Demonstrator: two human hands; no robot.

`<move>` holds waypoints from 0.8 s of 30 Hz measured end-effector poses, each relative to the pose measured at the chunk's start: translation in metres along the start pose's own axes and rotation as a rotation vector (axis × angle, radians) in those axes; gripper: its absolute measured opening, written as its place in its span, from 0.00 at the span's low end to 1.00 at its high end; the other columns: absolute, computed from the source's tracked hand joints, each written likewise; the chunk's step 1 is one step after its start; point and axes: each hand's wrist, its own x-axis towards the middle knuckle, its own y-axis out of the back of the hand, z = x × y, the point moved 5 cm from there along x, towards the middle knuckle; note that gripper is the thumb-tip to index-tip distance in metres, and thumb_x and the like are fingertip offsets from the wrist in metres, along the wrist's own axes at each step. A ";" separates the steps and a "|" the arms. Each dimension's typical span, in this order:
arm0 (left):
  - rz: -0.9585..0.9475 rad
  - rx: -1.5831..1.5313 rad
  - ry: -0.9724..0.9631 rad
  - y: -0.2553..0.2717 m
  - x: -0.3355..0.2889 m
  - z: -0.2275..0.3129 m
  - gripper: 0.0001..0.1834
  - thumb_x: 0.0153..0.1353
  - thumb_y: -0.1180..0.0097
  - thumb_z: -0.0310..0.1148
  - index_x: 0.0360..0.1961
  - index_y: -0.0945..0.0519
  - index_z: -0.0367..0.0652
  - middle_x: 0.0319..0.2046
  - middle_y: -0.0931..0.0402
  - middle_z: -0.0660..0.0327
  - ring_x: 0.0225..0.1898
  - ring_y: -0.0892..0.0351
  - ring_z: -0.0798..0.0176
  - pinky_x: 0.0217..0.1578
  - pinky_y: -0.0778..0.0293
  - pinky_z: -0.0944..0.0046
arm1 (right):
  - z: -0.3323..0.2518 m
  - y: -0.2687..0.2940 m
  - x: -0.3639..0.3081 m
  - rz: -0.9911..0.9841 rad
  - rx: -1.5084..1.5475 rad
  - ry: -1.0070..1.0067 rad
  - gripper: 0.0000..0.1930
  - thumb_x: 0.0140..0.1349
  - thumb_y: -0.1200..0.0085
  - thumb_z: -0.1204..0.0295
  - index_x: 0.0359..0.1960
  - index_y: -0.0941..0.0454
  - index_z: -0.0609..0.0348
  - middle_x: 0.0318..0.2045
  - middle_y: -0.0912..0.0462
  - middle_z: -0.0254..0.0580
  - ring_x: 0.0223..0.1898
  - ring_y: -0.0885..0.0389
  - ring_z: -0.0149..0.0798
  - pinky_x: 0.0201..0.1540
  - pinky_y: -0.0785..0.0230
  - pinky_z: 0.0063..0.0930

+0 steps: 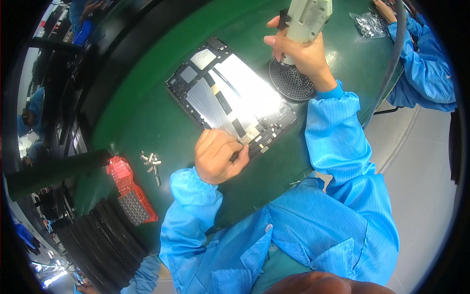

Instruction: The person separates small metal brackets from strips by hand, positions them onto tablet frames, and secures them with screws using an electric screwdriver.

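Observation:
On the green table lies an opened tablet-like device [235,93], a black frame with bright silver plates, dark strips and small boards inside. My left hand [218,154] is closed at its near edge, fingertips pinched together by the small parts there; whatever they hold is hidden. My right hand [313,59] is raised beyond the device's right side, wrapped round a pale electric screwdriver [309,19] with a black part at the finger side. Under that hand sits a round black dish [292,85] covered in small dimples, partly hidden by the hand.
Left of the device lie several small metal parts [152,161] and a red plastic wrap [125,179] around a tray of small pieces. Black stacked trays [100,240] stand near left. A clear bag [368,25] lies far right beside another person's sleeve [426,63]; a grey cable [395,59] hangs there.

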 end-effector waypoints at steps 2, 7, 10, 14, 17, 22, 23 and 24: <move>0.112 -0.024 0.049 0.009 -0.001 0.001 0.11 0.34 0.36 0.20 0.19 0.26 0.40 0.20 0.26 0.61 0.24 0.26 0.59 0.24 0.33 0.64 | 0.001 0.001 0.000 0.001 -0.020 0.007 0.12 0.48 0.39 0.79 0.35 0.26 0.65 0.16 0.25 0.33 0.15 0.28 0.25 0.18 0.36 0.18; 0.159 0.043 0.356 0.044 -0.027 -0.012 0.09 0.41 0.35 0.19 0.21 0.24 0.37 0.24 0.22 0.55 0.25 0.21 0.59 0.26 0.28 0.67 | -0.005 -0.001 0.000 0.006 -0.029 -0.003 0.14 0.48 0.40 0.80 0.37 0.27 0.67 0.16 0.26 0.34 0.15 0.28 0.27 0.17 0.37 0.19; 0.238 0.166 0.546 0.064 -0.055 -0.030 0.07 0.46 0.37 0.20 0.28 0.21 0.35 0.26 0.22 0.53 0.27 0.22 0.61 0.28 0.27 0.68 | -0.012 0.000 -0.002 0.041 -0.057 0.026 0.15 0.48 0.42 0.81 0.39 0.29 0.68 0.17 0.26 0.36 0.16 0.29 0.29 0.19 0.37 0.22; 0.283 0.180 0.700 0.068 -0.076 -0.047 0.04 0.52 0.41 0.21 0.31 0.21 0.34 0.26 0.25 0.57 0.23 0.27 0.68 0.23 0.31 0.72 | -0.022 -0.002 -0.006 0.095 0.085 0.052 0.17 0.50 0.43 0.80 0.42 0.30 0.68 0.19 0.27 0.37 0.17 0.30 0.31 0.23 0.34 0.28; 0.298 0.089 0.735 0.064 -0.067 -0.052 0.04 0.52 0.41 0.22 0.31 0.21 0.36 0.27 0.26 0.60 0.22 0.30 0.71 0.21 0.34 0.74 | -0.028 -0.016 -0.007 -0.031 0.148 0.066 0.16 0.53 0.49 0.78 0.45 0.33 0.68 0.18 0.31 0.38 0.17 0.34 0.32 0.26 0.36 0.32; 0.387 0.009 0.673 0.061 -0.062 -0.049 0.05 0.51 0.40 0.22 0.30 0.21 0.35 0.30 0.22 0.59 0.26 0.26 0.73 0.27 0.30 0.76 | -0.041 -0.058 -0.013 -0.220 0.319 0.087 0.18 0.50 0.46 0.80 0.44 0.32 0.69 0.18 0.27 0.41 0.17 0.30 0.33 0.24 0.33 0.30; 0.405 0.024 0.696 0.062 -0.062 -0.048 0.05 0.51 0.40 0.22 0.30 0.21 0.35 0.30 0.22 0.59 0.26 0.26 0.73 0.27 0.30 0.76 | -0.044 -0.067 -0.015 -0.245 0.342 0.059 0.18 0.51 0.46 0.79 0.45 0.32 0.69 0.18 0.27 0.41 0.17 0.30 0.33 0.23 0.34 0.28; 0.382 0.000 0.676 0.060 -0.062 -0.047 0.05 0.50 0.39 0.22 0.30 0.21 0.35 0.28 0.22 0.59 0.26 0.25 0.71 0.28 0.29 0.75 | -0.045 -0.075 -0.021 -0.265 0.353 0.045 0.18 0.51 0.46 0.79 0.45 0.32 0.69 0.18 0.27 0.41 0.17 0.30 0.33 0.23 0.34 0.28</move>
